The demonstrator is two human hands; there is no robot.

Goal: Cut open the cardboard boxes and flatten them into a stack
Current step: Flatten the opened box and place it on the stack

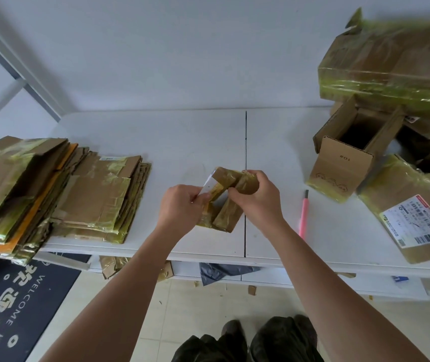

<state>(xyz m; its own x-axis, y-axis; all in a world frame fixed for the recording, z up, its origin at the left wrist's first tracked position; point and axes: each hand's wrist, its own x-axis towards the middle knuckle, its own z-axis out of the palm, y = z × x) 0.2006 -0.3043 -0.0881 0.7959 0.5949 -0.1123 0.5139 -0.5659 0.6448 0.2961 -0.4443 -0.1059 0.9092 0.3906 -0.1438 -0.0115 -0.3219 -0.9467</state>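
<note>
A white folding table (156, 137) fills the middle of the frame. At upper right, taped cardboard boxes (389, 66) are piled, with an open box (344, 163) standing below them and a labelled box (417, 205) at the right edge. At left centre lies a stack of flattened boxes (59, 189), hanging over the table's near edge. In the centre, both hands hold a small taped box (221, 205) just above the tabletop: the left hand (180, 207) pinches a pale flap at its left side, and the right hand (258, 197) curls its fingers round its upper end. A pink utility knife (304, 212) lies on the table just right of the right wrist.
</note>
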